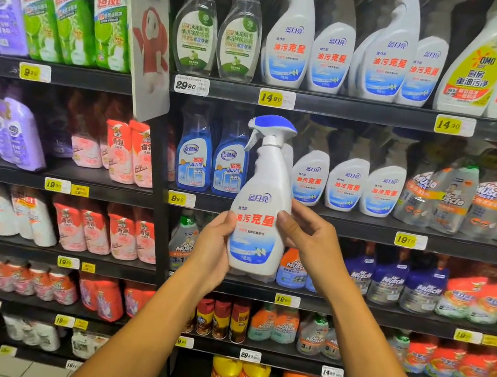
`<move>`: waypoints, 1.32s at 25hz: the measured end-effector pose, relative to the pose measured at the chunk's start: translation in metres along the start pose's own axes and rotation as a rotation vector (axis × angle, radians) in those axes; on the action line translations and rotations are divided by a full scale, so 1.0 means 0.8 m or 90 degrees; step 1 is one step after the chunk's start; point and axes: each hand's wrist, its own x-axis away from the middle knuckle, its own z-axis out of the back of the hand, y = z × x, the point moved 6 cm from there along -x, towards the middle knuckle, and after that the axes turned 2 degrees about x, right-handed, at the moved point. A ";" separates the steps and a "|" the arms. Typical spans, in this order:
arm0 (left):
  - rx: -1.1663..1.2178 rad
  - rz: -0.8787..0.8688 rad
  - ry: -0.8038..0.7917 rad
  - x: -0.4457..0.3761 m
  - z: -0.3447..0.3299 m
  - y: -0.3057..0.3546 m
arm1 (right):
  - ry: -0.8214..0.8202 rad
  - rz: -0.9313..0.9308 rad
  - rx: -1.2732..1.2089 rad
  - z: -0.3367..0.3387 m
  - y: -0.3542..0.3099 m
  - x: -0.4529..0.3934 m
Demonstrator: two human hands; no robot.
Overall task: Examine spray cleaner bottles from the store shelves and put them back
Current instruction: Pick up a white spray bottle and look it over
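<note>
Head view: fingers (290,225) grip bottle (259,223) (upright).

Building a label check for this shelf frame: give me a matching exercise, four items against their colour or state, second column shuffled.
Column 1:
1. held spray bottle
2. glass cleaner bottles
3. clear bottles
4. aerosol cans

Column 2:
A. blue, standing on the shelf behind the held bottle's trigger
B. see-through with green labels, top shelf
C. red and dark, on a lower shelf between the forearms
D. white with a blue trigger head, gripped by the left hand and right hand

Pairs: 1-D, 2-A, 3-B, 4-C
</note>
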 end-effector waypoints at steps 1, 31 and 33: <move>-0.053 -0.013 0.004 0.005 0.000 0.002 | 0.024 -0.012 -0.004 0.004 0.007 0.000; -0.761 -0.321 -0.082 -0.026 0.028 0.029 | -0.067 0.033 0.527 0.029 0.056 -0.005; -0.783 -0.382 -0.070 -0.026 0.025 0.031 | -0.024 0.063 0.536 0.031 0.057 -0.006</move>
